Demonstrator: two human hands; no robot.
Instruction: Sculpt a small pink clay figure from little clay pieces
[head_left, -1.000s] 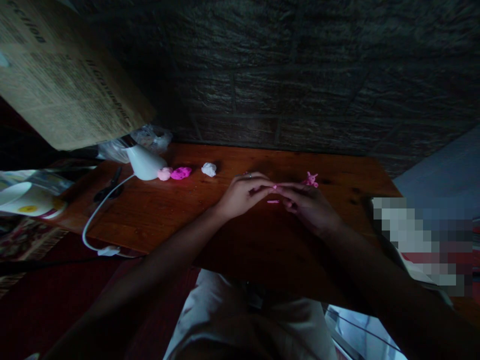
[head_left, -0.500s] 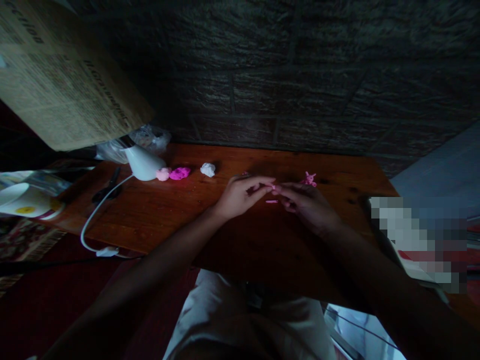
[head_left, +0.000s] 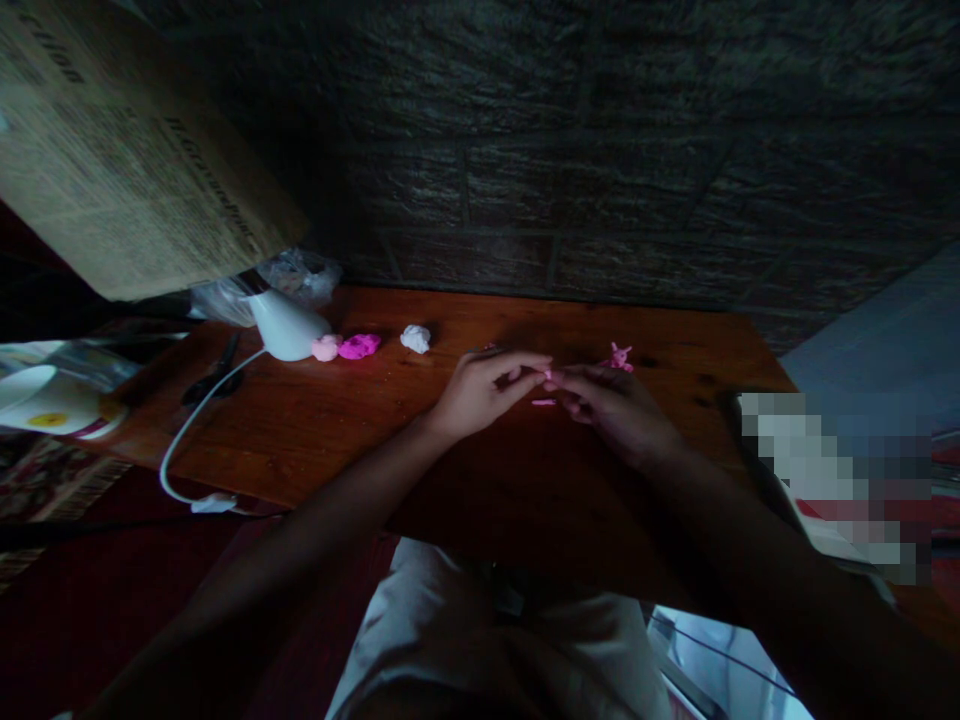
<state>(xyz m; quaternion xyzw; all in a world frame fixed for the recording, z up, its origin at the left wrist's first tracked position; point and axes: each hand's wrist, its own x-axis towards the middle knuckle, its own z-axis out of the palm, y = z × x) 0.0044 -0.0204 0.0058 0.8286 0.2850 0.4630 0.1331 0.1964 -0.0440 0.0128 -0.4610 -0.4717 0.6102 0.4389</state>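
Between the fingertips of both hands is a small bit of pink modelling clay point(head_left: 548, 375). My left hand point(head_left: 486, 392) pinches it from the left, with the index finger reaching out above. My right hand point(head_left: 611, 405) pinches it from the right, fingers curled. Just below the fingertips a thin pink clay strip point(head_left: 544, 402) lies on the wooden table point(head_left: 480, 490). A small pink clay figure point(head_left: 619, 357) with thin projections sits behind my right hand. Another small bit of clay behind my left hand is mostly hidden.
Toward the left stand a white lamp base point(head_left: 289, 325) with a newspaper-print shade point(head_left: 142, 160), and lumps of light pink clay point(head_left: 327, 348), magenta clay point(head_left: 360, 346) and white clay point(head_left: 415, 338). Dark scissors point(head_left: 214, 380), a white cord point(head_left: 174, 440) and a paper cup point(head_left: 56, 402) are farther left.
Hardly anything differs. Both hands stay in place with the pink clay held between their fingertips; the view has shifted very slightly.
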